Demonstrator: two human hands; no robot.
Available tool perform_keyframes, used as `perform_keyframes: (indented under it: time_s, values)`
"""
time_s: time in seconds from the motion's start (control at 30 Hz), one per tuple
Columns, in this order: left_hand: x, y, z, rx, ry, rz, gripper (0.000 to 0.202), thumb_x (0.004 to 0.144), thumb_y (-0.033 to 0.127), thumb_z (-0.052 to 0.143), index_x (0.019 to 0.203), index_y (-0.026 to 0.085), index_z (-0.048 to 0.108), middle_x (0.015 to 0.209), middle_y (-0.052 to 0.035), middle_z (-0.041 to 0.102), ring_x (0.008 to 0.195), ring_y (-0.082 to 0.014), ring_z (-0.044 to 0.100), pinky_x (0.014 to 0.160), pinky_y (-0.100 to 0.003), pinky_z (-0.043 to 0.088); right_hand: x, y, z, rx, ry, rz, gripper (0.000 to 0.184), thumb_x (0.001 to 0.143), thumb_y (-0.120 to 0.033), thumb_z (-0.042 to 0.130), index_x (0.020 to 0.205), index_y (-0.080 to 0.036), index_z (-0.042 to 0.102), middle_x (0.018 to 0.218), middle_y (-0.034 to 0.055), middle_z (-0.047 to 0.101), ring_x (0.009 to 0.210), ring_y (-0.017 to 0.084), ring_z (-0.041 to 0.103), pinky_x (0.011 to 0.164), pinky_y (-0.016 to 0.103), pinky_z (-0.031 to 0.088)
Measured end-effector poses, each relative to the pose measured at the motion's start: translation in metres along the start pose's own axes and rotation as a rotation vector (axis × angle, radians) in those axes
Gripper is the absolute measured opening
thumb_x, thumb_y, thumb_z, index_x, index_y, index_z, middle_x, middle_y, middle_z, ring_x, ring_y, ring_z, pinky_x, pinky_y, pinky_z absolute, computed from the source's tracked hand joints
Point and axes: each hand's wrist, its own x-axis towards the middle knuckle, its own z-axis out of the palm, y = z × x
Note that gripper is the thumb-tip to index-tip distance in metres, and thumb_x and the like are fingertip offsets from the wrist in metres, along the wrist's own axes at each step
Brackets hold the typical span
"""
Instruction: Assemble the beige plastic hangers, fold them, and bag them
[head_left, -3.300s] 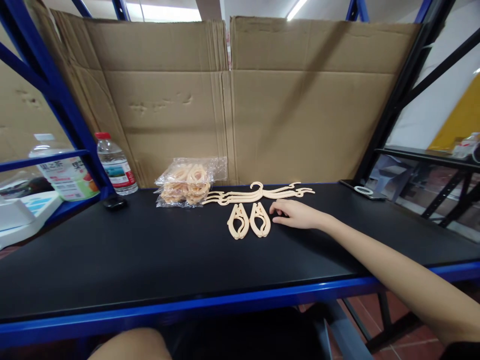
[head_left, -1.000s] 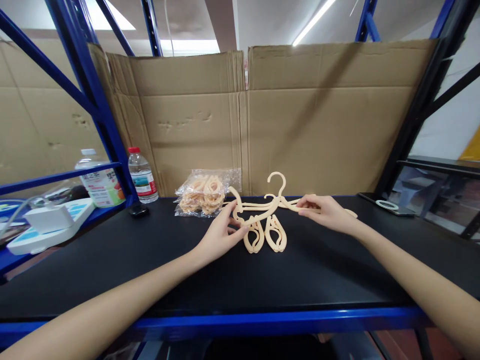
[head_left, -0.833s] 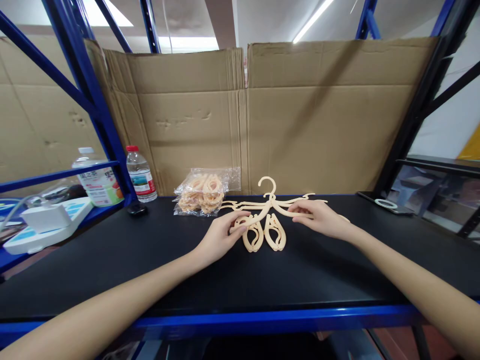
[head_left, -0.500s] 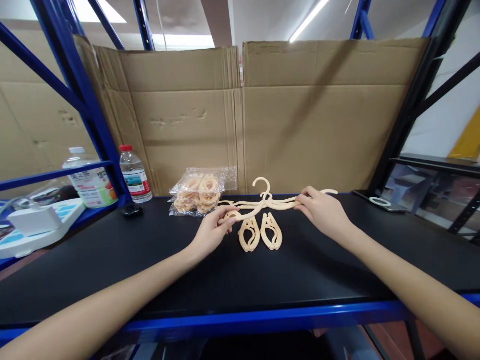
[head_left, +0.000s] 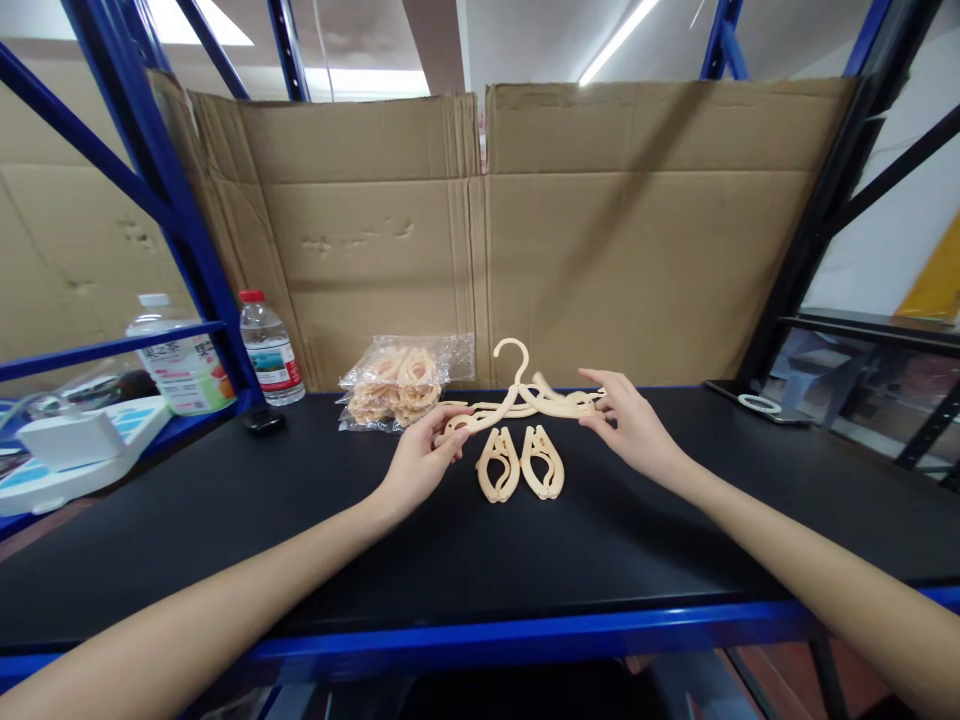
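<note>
A cream plastic folding hanger (head_left: 512, 400) is held above the table, its hook upward. My left hand (head_left: 424, 455) pinches the hanger's left arm between thumb and fingers. At the other end, my right hand (head_left: 634, 420) has its fingers around the tip of the right arm, with the index finger lifted. That tip is partly hidden by the fingers. Just below the hanger lie two folded hangers, a left one (head_left: 490, 482) and a right one (head_left: 553, 478), side by side on the black table (head_left: 465, 570).
Behind my left hand sits a clear plastic bag of folded hangers (head_left: 397, 385). A red-capped water bottle (head_left: 271, 355) and a small black object (head_left: 264, 420) stand at the left. Cardboard (head_left: 637, 250) walls the back. A phone-like slab with a white ring (head_left: 760, 404) lies far right.
The hanger has tilted, its hook shifting left and up. Its right arm looks shorter and bent. My right hand has moved slightly left, and its index finger has lifted.
</note>
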Motion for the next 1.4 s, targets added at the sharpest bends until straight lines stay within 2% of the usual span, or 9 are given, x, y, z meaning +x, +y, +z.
perform_keyframes:
  time_s: [0.17,0.33,0.47,0.57,0.7,0.87,1.07,1.2,1.4]
  values:
    - [-0.001,0.003,0.001,-0.088,0.061,-0.045,0.036,0.077,0.034,0.064,0.107,0.014,0.058,0.082,-0.0018,0.06,0.06,-0.0089,0.051,0.059,-0.022,0.046,0.007,0.013,-0.002,0.261,-0.116,0.1,0.028,0.077,-0.027,0.059,0.103,-0.019,0.063,0.095,0.0067,0.065,0.087,0.021,0.061,0.081,0.038,0.051]
    - [0.002,0.007,0.0,-0.259,0.225,-0.046,0.04,0.069,0.03,0.073,0.103,0.015,0.057,0.079,-0.0002,0.059,0.064,-0.0092,0.053,0.059,-0.02,0.045,0.011,0.012,-0.011,0.459,-0.225,0.168,0.028,0.077,-0.032,0.062,0.101,-0.019,0.066,0.097,0.0074,0.067,0.086,0.02,0.06,0.08,0.037,0.048]
    - [-0.001,0.015,0.006,-0.259,0.111,-0.025,0.023,0.071,0.03,0.071,0.08,0.013,0.06,0.076,-0.0012,0.06,0.062,-0.0091,0.052,0.057,-0.021,0.045,0.006,0.0,-0.005,0.719,-0.229,0.24,0.034,0.073,-0.03,0.069,0.104,-0.017,0.064,0.095,0.0075,0.065,0.081,0.017,0.059,0.07,0.032,0.049]
    - [-0.008,0.022,0.015,-0.27,0.018,-0.045,0.022,0.074,0.032,0.068,0.081,0.012,0.06,0.076,-0.0016,0.061,0.059,-0.0084,0.052,0.058,-0.021,0.046,-0.001,-0.017,0.005,0.923,-0.245,0.281,0.04,0.07,-0.027,0.073,0.107,-0.019,0.06,0.099,0.0069,0.062,0.079,0.014,0.059,0.069,0.03,0.051]
    - [-0.015,0.027,0.024,-0.291,-0.068,-0.054,0.026,0.076,0.034,0.068,0.086,0.011,0.059,0.079,-0.0035,0.062,0.069,-0.012,0.059,0.061,-0.022,0.051,-0.011,-0.038,0.016,1.074,-0.382,0.274,0.05,0.071,-0.024,0.074,0.115,-0.021,0.051,0.098,0.0059,0.064,0.08,0.015,0.063,0.072,0.032,0.053]
    - [-0.019,0.024,0.026,-0.308,-0.138,-0.081,0.028,0.076,0.035,0.069,0.087,0.012,0.056,0.079,-0.0044,0.063,0.072,-0.0151,0.061,0.061,-0.027,0.056,-0.019,-0.047,0.022,1.008,-0.547,0.279,0.038,0.08,-0.034,0.067,0.11,-0.015,0.053,0.083,0.0063,0.069,0.075,0.018,0.067,0.069,0.033,0.053]
    - [-0.022,0.022,0.028,-0.281,-0.181,0.003,0.024,0.079,0.03,0.067,0.094,0.013,0.059,0.082,-0.0055,0.063,0.074,-0.0152,0.06,0.062,-0.025,0.054,-0.021,-0.052,0.026,0.847,-0.48,0.29,0.038,0.081,-0.041,0.064,0.103,-0.011,0.061,0.075,0.0071,0.069,0.059,0.015,0.064,0.047,0.022,0.046]
    - [-0.023,0.023,0.029,-0.209,-0.195,0.034,0.022,0.082,0.03,0.064,0.096,0.014,0.059,0.088,-0.0062,0.063,0.08,-0.0158,0.06,0.064,-0.024,0.052,-0.022,-0.057,0.024,0.819,-0.491,0.284,0.038,0.079,-0.041,0.066,0.102,-0.011,0.063,0.076,0.0072,0.069,0.058,0.014,0.062,0.048,0.022,0.046]
    - [-0.023,0.025,0.029,-0.259,-0.241,-0.07,0.026,0.081,0.033,0.065,0.094,0.012,0.057,0.086,-0.0068,0.065,0.077,-0.0173,0.064,0.065,-0.027,0.055,-0.024,-0.059,0.022,0.846,-0.533,0.208,0.036,0.086,-0.044,0.057,0.104,-0.013,0.061,0.082,0.0056,0.066,0.06,0.011,0.058,0.049,0.02,0.044]
